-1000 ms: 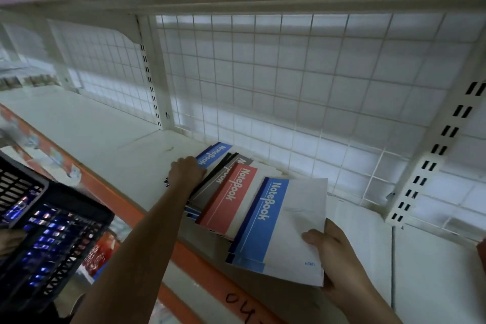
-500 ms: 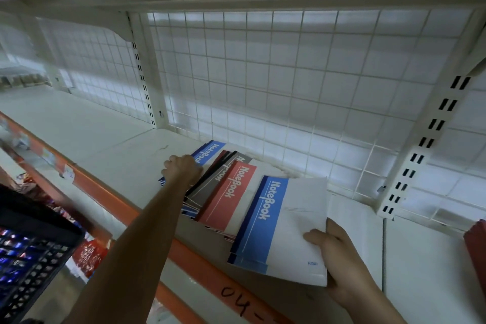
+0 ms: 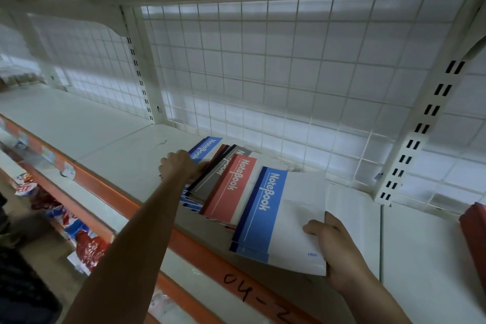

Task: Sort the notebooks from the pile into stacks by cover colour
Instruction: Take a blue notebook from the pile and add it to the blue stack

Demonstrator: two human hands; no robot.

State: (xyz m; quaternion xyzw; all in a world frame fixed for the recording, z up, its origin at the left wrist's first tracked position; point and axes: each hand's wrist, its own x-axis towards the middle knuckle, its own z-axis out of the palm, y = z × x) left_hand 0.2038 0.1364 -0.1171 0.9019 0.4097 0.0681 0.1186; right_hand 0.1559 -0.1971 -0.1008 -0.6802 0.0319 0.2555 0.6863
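Slippage is the main risk. On the shelf (image 3: 105,144), a loosely fanned pile (image 3: 231,181) is kept and may be dragged over the front edge. The overlapping blue notebook (image 3: 284,218), pinched at one corner by the right hand (image 3: 342,252), may sag. The pile's left edge is gripped by the left hand (image 3: 178,166).

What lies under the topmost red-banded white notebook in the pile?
A grey-banded notebook pokes out on its left, and thin notebook edges show beneath its front edge. Their number and colours are covered. The blue-banded notebook gripped by the right hand overlaps its right side.
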